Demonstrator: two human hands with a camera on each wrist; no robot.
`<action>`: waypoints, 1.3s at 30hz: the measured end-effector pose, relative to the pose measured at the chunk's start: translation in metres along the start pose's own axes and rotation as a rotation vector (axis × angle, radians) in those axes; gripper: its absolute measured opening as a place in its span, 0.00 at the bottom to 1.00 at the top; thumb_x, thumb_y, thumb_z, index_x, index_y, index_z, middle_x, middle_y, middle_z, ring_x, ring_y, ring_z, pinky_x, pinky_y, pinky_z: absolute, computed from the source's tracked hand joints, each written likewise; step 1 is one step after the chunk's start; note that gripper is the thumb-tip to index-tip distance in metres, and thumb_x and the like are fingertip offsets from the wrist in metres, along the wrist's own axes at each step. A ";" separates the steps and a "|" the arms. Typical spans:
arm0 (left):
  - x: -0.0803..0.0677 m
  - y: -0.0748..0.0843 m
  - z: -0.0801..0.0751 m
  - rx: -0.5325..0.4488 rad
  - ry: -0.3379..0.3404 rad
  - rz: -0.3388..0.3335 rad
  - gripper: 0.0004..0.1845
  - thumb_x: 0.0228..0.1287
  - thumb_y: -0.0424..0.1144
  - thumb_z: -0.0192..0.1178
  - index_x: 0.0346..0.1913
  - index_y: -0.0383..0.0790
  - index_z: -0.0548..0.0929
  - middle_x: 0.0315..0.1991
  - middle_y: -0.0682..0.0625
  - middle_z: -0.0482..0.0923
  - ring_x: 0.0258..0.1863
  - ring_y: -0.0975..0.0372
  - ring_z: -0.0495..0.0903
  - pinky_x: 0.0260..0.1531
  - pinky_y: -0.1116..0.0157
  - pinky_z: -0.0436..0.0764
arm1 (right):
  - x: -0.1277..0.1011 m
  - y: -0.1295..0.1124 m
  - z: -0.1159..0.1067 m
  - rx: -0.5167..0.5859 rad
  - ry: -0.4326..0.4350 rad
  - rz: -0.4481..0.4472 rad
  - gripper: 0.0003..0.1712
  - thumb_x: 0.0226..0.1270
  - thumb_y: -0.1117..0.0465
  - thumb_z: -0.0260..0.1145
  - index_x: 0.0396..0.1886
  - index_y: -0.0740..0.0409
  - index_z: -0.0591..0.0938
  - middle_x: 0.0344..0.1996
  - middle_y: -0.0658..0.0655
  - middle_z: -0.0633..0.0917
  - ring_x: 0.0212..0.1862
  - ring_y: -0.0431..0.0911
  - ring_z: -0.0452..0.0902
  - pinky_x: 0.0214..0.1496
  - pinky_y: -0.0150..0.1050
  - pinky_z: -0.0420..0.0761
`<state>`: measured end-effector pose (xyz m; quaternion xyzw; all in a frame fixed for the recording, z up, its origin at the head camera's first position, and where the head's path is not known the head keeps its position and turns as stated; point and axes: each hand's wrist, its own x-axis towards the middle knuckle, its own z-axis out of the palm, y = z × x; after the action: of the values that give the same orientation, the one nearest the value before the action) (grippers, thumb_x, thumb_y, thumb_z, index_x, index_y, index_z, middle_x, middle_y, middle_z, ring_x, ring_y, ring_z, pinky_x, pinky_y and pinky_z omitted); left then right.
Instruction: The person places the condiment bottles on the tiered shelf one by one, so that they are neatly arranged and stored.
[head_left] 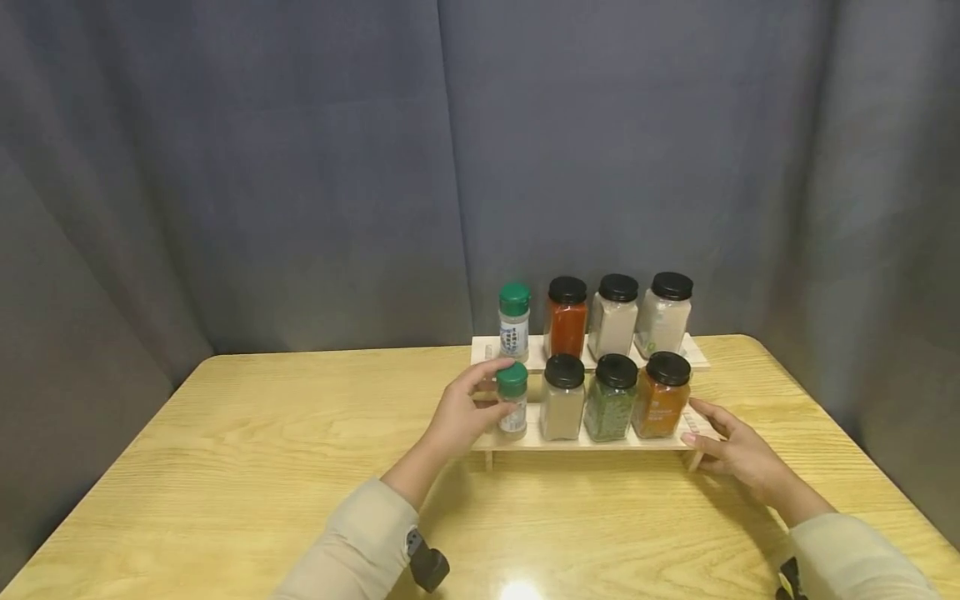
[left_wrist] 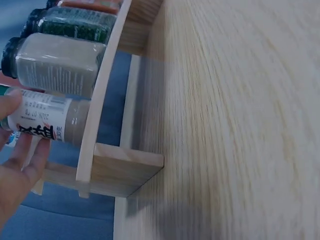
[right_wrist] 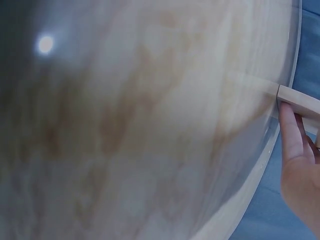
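Note:
My left hand [head_left: 459, 414] grips a small spice shaker [head_left: 513, 417] with a green cap, thumb in front and fingers round its far side. The shaker stands upright at the left end of the lower step of a two-step wooden spice rack [head_left: 585, 445]. In the left wrist view, its white label [left_wrist: 42, 116] shows and its base is right at the shelf board. With thumb and fingers, my right hand [head_left: 742, 454] holds the lower step's right end, next to a jar of orange spice [head_left: 663, 408]. The right wrist view shows its fingers [right_wrist: 291, 132] against the wood.
Beside the shaker on the lower step stand a beige-powder jar [head_left: 562, 408] and a green-herb jar [head_left: 611, 408]. Above are another green-capped shaker [head_left: 514, 333], a red-powder jar [head_left: 566, 327] and two pale jars [head_left: 615, 327]. Grey curtains [head_left: 322, 183] hang behind the wooden table [head_left: 247, 467].

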<state>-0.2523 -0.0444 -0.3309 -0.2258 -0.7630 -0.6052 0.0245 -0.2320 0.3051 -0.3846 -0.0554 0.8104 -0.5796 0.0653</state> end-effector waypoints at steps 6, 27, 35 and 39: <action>0.010 -0.020 0.000 -0.005 -0.005 -0.006 0.29 0.47 0.26 0.63 0.55 0.45 0.71 0.47 0.46 0.70 0.43 0.55 0.71 0.42 0.66 0.74 | 0.002 0.001 0.000 -0.008 0.007 0.001 0.42 0.61 0.61 0.56 0.64 0.70 0.42 0.59 0.78 0.36 0.55 0.71 0.51 0.46 0.51 0.72; 0.004 0.005 -0.008 0.054 0.012 0.055 0.29 0.49 0.24 0.60 0.57 0.35 0.66 0.50 0.39 0.69 0.47 0.49 0.70 0.44 0.57 0.73 | 0.013 0.001 0.000 -0.116 -0.004 0.011 0.43 0.61 0.57 0.56 0.64 0.70 0.43 0.58 0.80 0.40 0.56 0.71 0.50 0.46 0.50 0.72; -0.002 -0.024 -0.046 0.111 0.101 0.020 0.29 0.51 0.32 0.61 0.58 0.42 0.66 0.53 0.41 0.67 0.50 0.49 0.68 0.46 0.55 0.71 | 0.011 -0.003 -0.001 -0.399 0.106 -0.048 0.39 0.62 0.48 0.54 0.62 0.71 0.53 0.56 0.78 0.56 0.54 0.69 0.55 0.47 0.55 0.69; -0.017 -0.029 -0.071 0.206 0.127 -0.022 0.28 0.54 0.37 0.60 0.59 0.45 0.65 0.55 0.47 0.66 0.53 0.52 0.65 0.49 0.54 0.68 | 0.001 -0.006 -0.011 -0.460 0.269 -0.080 0.34 0.64 0.49 0.50 0.60 0.70 0.58 0.54 0.72 0.64 0.51 0.61 0.66 0.43 0.50 0.72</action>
<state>-0.2650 -0.1211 -0.3440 -0.1749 -0.8205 -0.5368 0.0892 -0.2348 0.3129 -0.3758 -0.0230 0.9194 -0.3844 -0.0802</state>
